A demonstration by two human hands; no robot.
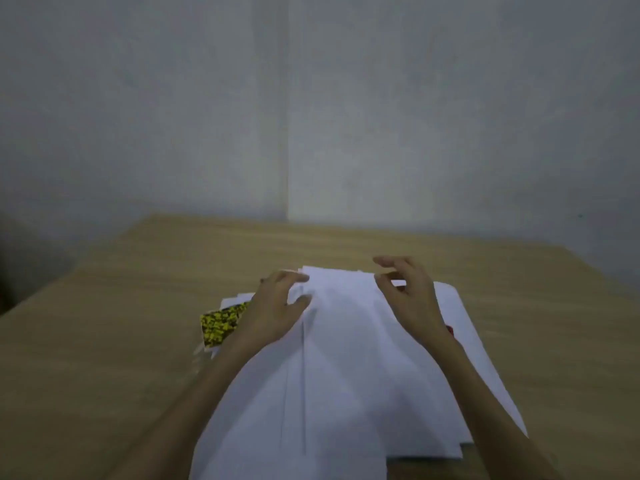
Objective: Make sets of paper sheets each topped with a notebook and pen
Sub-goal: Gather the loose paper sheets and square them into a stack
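A grey wall (pixel 311 98) rises behind a wooden table (pixel 104 341). A loose, fanned pile of white sheets (pixel 346 368) covers the table's middle, reaching the near edge. The left hand (pixel 273 313) lies flat on the pile's left side, fingers spread. The right hand (pixel 412 292) hovers over the far edge, fingers curled and apart, gripping nothing. A yellow-and-black notebook (pixel 220 322) pokes out beside the left wrist, partly hidden.

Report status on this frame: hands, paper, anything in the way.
Left hand fingers on paper sheets; right hand open above far edge. Sheets loose, overlapping. Yellow-black patterned item partly under left side. Blurry frame.
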